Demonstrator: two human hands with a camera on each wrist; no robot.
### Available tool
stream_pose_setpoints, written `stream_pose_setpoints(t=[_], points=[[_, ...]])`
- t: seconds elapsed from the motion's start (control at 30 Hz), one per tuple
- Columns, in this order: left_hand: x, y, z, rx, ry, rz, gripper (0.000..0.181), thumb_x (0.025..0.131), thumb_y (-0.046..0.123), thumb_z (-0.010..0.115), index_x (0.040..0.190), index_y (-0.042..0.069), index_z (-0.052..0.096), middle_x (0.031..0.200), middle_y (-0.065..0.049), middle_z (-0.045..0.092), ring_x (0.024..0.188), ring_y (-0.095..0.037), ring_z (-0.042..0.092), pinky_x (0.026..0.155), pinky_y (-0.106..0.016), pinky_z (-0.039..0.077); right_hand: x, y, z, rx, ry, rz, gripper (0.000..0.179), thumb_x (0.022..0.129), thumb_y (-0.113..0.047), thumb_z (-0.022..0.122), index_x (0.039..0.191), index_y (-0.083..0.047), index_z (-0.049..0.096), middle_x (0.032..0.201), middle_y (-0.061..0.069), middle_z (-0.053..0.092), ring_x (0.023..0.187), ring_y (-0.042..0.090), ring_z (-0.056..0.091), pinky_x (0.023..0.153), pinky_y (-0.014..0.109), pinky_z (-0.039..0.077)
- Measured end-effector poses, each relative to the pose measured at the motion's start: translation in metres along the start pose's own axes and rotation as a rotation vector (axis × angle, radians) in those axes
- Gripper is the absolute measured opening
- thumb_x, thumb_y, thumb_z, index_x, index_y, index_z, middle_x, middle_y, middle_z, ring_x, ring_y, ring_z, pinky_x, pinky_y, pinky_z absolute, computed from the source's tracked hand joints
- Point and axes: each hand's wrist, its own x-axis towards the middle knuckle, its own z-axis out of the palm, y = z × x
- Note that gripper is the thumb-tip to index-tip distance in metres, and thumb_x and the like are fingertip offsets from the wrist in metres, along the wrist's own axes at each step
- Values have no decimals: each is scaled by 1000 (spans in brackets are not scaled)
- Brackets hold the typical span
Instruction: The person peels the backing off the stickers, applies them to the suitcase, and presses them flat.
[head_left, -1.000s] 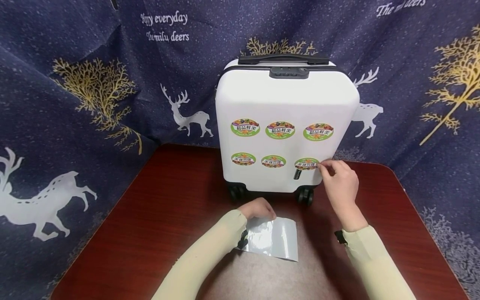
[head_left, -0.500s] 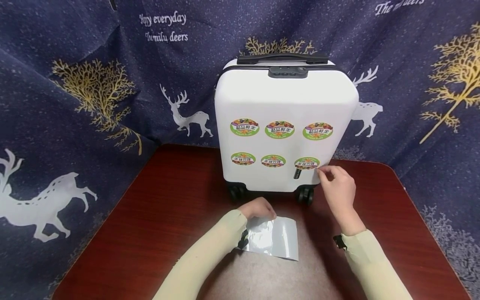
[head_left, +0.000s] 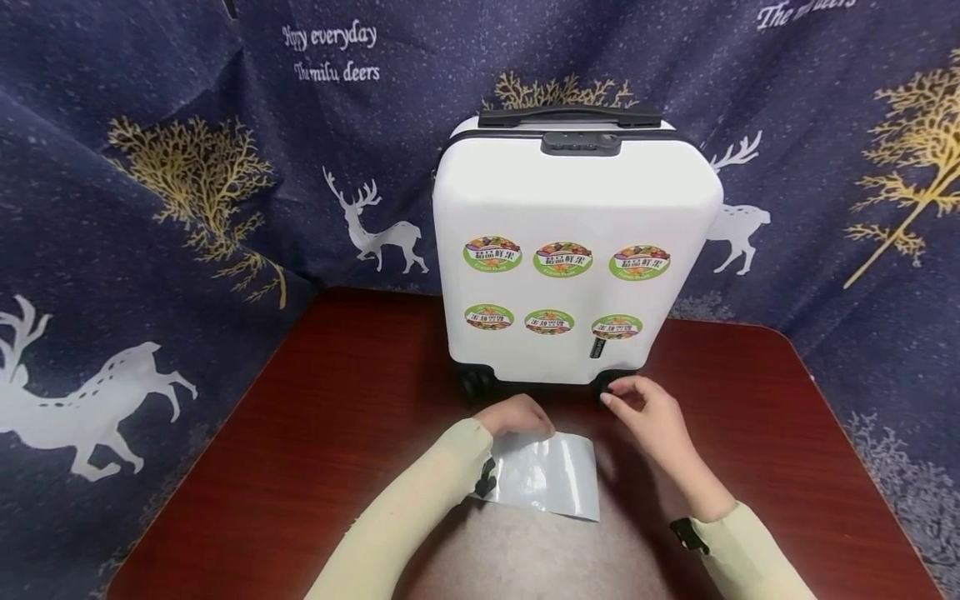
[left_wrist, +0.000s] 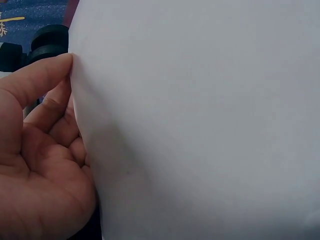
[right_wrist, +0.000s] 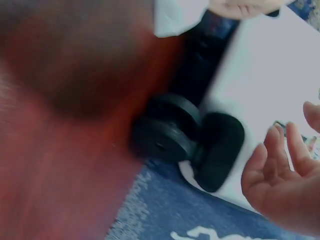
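My left hand [head_left: 516, 416] pinches the top edge of a glossy white sheet [head_left: 573, 477], which looks like sticker backing paper. In the left wrist view the thumb presses on that sheet [left_wrist: 200, 110] at its edge; the fingers behind are partly hidden. A white suitcase [head_left: 517, 185] stands upright against the backdrop. Two rows of oval fruit stickers are on its front, among them the lower right sticker [head_left: 617, 327]. My right hand [head_left: 660, 425] is in front of the suitcase's right wheel, fingers loosely bent. In the right wrist view nothing shows between its fingers [right_wrist: 298, 145].
The suitcase has a black top handle [head_left: 570, 117], a combination lock [head_left: 581, 144] and black wheels [head_left: 474, 382]. It stands on a dark red wooden table [head_left: 322, 400]. A blue cloth with deer prints [head_left: 390, 75] hangs behind and beside the table.
My right hand has let go of the lower right sticker and moved down and away, towards the sheet. My left hand keeps its place on the sheet.
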Motion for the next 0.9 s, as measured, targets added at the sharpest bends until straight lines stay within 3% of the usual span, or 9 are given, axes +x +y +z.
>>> stream_pose_setpoints(t=[0.13, 0.27, 0.37, 0.53, 0.63, 0.9], points=[[-1, 0, 0, -1, -12, -9, 20, 90, 23, 73, 105, 10, 81, 115, -4, 77, 107, -18, 64, 104, -39, 51, -7, 11, 7, 7, -181, 18, 26, 96, -21, 71, 113, -1, 70, 114, 18, 71, 98, 27, 67, 82, 34, 54], [-1, -1, -2, 6, -18, -6, 21, 91, 24, 73, 106, 12, 81, 118, -4, 76, 107, -18, 63, 104, -41, 50, -10, 22, 12, -6, -327, -30, 26, 95, -18, 71, 114, 0, 70, 114, 19, 72, 102, 30, 67, 86, 41, 56], [-1, -3, -3, 20, -23, 10, 21, 92, 25, 73, 107, 13, 81, 121, -4, 76, 107, -17, 62, 100, -39, 51, -9, 30, 16, 0, -422, -65, 26, 95, -14, 70, 115, 2, 70, 112, 19, 73, 100, 28, 67, 84, 39, 56], [2, -8, -3, 21, -34, 12, 22, 92, 29, 73, 107, 14, 81, 119, -3, 76, 101, -14, 60, 96, -37, 50, -5, 39, 22, 69, -570, -53, 30, 95, -10, 69, 119, 7, 68, 93, 14, 70, 82, 19, 60, 69, 29, 50], [4, -10, -3, 10, -40, 10, 23, 92, 30, 73, 107, 14, 81, 121, -3, 75, 100, -13, 59, 96, -36, 49, -3, 41, 25, 84, -608, -60, 27, 94, -9, 69, 114, 9, 68, 85, 11, 67, 75, 14, 55, 63, 25, 46], [7, -10, -4, 16, -45, 34, 23, 91, 28, 75, 107, 13, 81, 122, -3, 76, 107, -11, 61, 99, -31, 48, 2, 47, 31, 82, -586, -89, 10, 90, -6, 71, 88, 2, 67, 75, 5, 64, 66, 7, 51, 60, 24, 44]])
